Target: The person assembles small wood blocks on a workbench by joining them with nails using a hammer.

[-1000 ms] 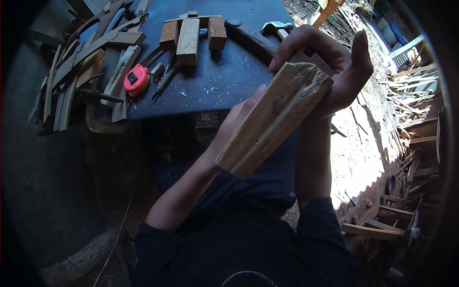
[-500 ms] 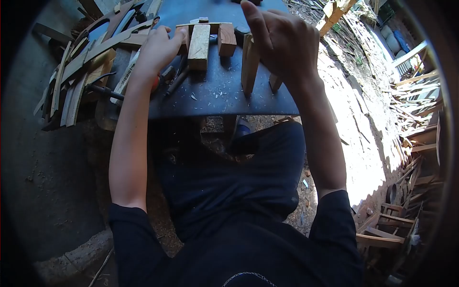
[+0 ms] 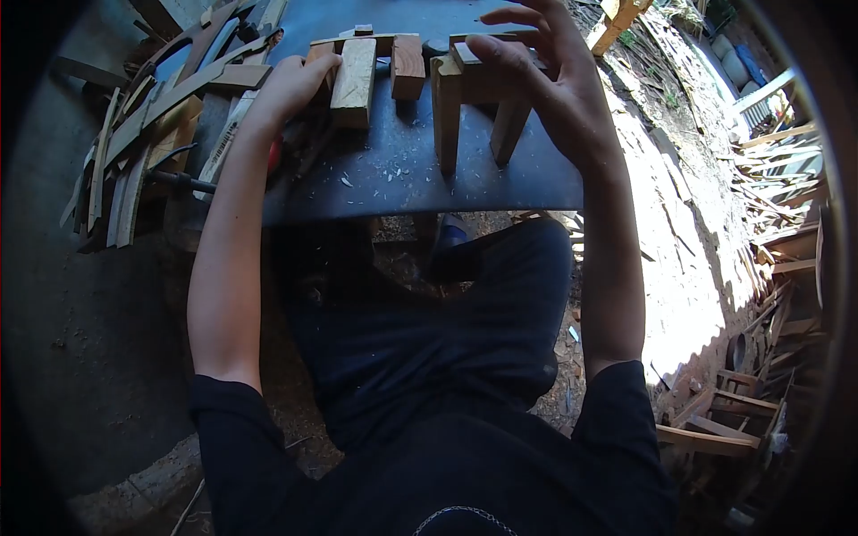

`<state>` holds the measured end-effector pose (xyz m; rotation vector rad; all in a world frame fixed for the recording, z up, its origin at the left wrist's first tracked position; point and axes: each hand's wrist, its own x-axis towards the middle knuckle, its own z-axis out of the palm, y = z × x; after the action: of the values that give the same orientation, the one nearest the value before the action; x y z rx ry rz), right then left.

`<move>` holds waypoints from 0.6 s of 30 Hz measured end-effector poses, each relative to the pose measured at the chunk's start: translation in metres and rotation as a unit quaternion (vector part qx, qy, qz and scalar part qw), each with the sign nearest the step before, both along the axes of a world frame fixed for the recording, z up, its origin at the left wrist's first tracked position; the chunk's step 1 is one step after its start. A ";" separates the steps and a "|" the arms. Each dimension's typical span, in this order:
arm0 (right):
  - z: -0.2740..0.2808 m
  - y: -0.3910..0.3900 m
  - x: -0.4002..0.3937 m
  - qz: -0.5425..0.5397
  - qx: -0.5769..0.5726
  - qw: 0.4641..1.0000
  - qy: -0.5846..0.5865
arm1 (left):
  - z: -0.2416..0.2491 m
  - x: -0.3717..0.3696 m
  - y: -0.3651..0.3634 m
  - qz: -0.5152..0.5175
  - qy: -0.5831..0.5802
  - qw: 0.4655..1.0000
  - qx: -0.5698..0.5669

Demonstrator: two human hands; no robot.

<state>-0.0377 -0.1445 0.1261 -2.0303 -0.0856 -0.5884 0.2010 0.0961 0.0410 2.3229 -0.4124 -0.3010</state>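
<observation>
My left hand (image 3: 299, 85) is closed at the left end of a small wooden assembly, its fingers against the end block. A pale wood block (image 3: 355, 85) leans out from that assembly, and a reddish block (image 3: 407, 67) stands to its right. My right hand (image 3: 545, 67) has its fingers spread above a second wooden piece (image 3: 446, 112) with two leg-like parts, one of them (image 3: 510, 129) under the hand. Whether the thumb touches this piece I cannot tell. Both pieces rest on the dark blue table (image 3: 393, 188).
Wood strips and offcuts (image 3: 134, 143) are piled at the table's left side, with a dark metal rod (image 3: 183, 181) poking out. Small shavings lie near the table's front edge. Sunlit ground (image 3: 679, 232) and stacked scrap wood (image 3: 778, 214) are on the right.
My right hand has opened from a closed shape and now shows spread fingers. The two-legged piece appears more fully. My left hand and the assembly sit slightly further left in view.
</observation>
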 end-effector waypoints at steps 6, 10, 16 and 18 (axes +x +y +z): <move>-0.023 -0.016 -0.004 -0.001 -0.076 0.997 -0.012 | -0.017 0.006 -0.002 0.033 -0.083 0.993 -0.083; -0.002 -0.004 -0.026 0.071 0.083 0.993 0.038 | -0.018 0.004 -0.005 0.055 -0.082 0.983 -0.157; -0.047 -0.013 -0.013 0.006 -0.092 0.992 -0.088 | 0.008 -0.029 -0.003 0.058 -0.038 0.960 -0.271; -0.056 -0.020 -0.011 0.024 -0.057 0.997 -0.055 | 0.004 -0.023 0.000 0.019 -0.059 0.960 -0.271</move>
<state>-0.0490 -0.1645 0.0705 -2.0987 -0.2381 -0.6777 0.1782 0.0958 0.0452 1.8103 -0.4444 -0.0191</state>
